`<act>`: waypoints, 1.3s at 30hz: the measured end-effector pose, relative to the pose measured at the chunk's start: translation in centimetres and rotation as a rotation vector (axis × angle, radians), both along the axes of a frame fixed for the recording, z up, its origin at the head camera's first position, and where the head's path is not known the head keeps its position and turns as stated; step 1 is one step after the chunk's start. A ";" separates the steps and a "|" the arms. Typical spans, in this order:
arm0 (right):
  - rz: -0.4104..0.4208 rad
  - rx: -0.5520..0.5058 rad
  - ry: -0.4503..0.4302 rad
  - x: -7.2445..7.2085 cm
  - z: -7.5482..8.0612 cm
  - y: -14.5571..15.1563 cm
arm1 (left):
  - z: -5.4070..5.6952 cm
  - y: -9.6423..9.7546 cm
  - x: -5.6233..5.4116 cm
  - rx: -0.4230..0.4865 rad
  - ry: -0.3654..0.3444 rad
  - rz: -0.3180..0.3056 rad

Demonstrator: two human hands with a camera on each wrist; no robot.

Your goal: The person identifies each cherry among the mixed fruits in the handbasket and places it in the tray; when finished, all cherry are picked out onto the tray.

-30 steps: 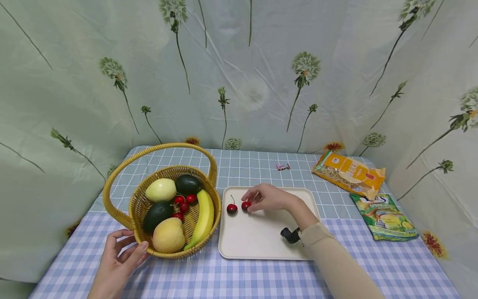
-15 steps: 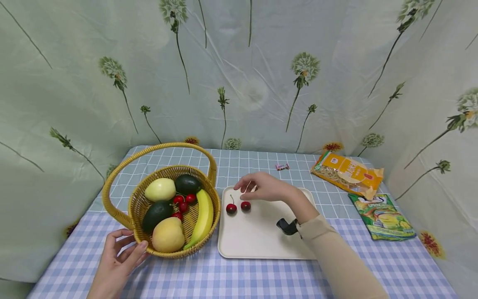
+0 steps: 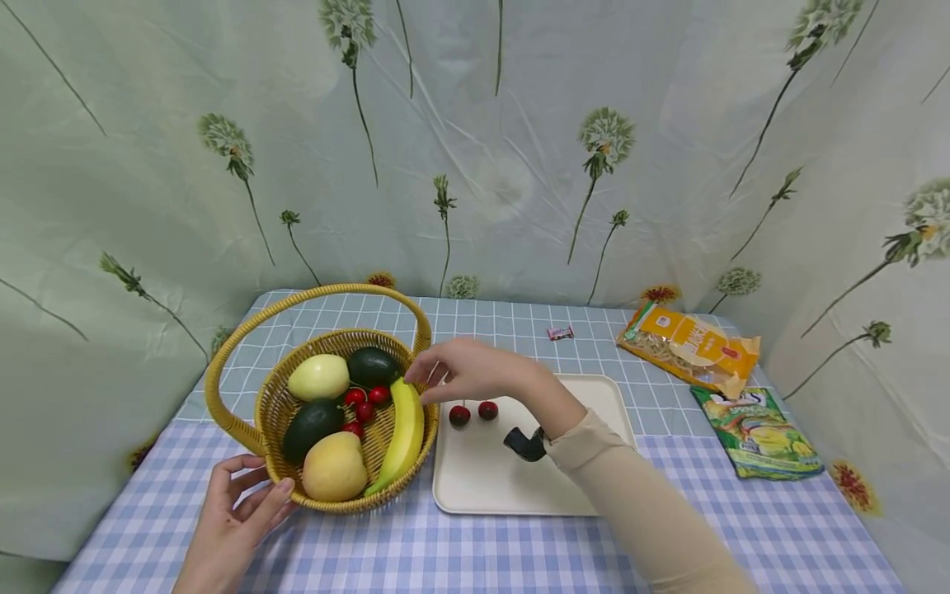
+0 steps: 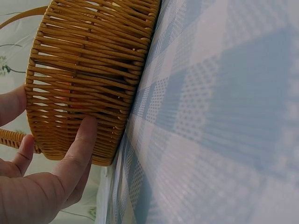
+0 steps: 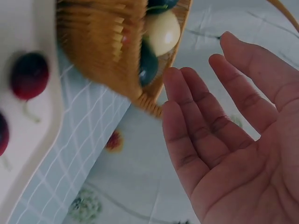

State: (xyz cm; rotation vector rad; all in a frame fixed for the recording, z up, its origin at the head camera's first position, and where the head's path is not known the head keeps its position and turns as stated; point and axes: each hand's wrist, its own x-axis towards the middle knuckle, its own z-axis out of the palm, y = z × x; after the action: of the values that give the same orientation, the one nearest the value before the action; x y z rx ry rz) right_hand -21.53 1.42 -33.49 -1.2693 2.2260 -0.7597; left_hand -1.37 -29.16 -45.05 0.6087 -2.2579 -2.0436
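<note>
A yellow wicker basket (image 3: pixel 297 487) with a tall handle holds a banana (image 3: pixel 406 429), a peach (image 3: pixel 335 468), a pale green fruit (image 3: pixel 319 378), two dark green fruits (image 3: pixel 313 431) and several small red cherries (image 3: pixel 364 412). My left hand (image 3: pixel 237 511) touches its near left side, thumb at the rim and a straight finger (image 4: pixel 84 135) against the woven wall. Over the basket's right rim hovers my right hand (image 3: pixel 467 369), relaxed and holding nothing, its fingertips overlapping the banana's top end in the head view. Two dark red cherries (image 3: pixel 487 410) lie on the cream tray (image 3: pixel 512 487).
Behind the tray lies a small pink wrapped sweet (image 3: pixel 560 332). An orange packet (image 3: pixel 690 346) and a green packet (image 3: pixel 757 433) lie at the right. A floral curtain (image 3: pixel 519 165) closes off the back. Checked cloth (image 3: pixel 505 553) covers the table.
My right hand has let go of the right-hand cherry, risen from the tray and moved left to the basket's right rim. The left hand and the basket have stayed in place.
</note>
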 end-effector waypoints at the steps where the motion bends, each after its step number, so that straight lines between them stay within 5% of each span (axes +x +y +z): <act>1: 0.007 0.010 -0.002 0.1 0.1 -0.6 | 0.0 0.0 0.0 0.004 0.001 0.001; 16: 0.080 0.158 0.063 -0.8 0.4 -7.9 | 0.2 0.1 -0.2 0.013 0.008 0.005; 33: -0.001 0.346 0.101 -0.7 -1.8 -12.4 | 0.2 -0.1 -0.1 0.003 -0.010 -0.009; 39: -0.010 0.364 0.049 -0.8 -2.3 -12.9 | 0.3 -0.1 -0.2 -0.001 -0.043 -0.012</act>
State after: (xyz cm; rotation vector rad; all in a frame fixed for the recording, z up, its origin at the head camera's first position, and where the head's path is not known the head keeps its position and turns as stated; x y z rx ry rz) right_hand -22.29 -11.50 -35.83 -1.1063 2.2782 -0.3067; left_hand -1.56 -29.22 -44.74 0.6469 -2.2912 -2.0537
